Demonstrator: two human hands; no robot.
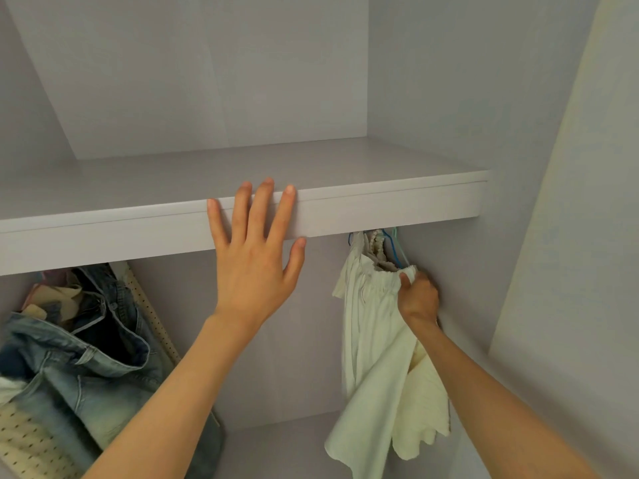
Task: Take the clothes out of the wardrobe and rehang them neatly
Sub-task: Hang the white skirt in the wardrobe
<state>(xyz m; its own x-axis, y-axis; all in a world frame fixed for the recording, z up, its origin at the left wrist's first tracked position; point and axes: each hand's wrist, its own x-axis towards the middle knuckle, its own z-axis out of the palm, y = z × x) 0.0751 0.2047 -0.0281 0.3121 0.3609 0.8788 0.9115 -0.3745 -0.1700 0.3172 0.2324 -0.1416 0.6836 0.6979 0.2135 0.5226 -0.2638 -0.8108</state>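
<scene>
A cream-white garment (pixel 377 344) with a gathered waistband hangs from blue and green hangers (pixel 394 247) under the wardrobe shelf (pixel 380 209), at the right side. My right hand (pixel 418 299) grips the waistband at its right end. My left hand (pixel 256 254) lies flat with spread fingers against the shelf's front edge, holding nothing. The rail itself is hidden behind the shelf.
At the lower left hangs a bunch of clothes: faded blue jeans (pixel 93 357) and a cream dotted fabric (pixel 31 440). The wardrobe's right wall (pixel 484 305) stands close to my right hand. Between the two groups of clothes the back panel (pixel 297 340) shows bare.
</scene>
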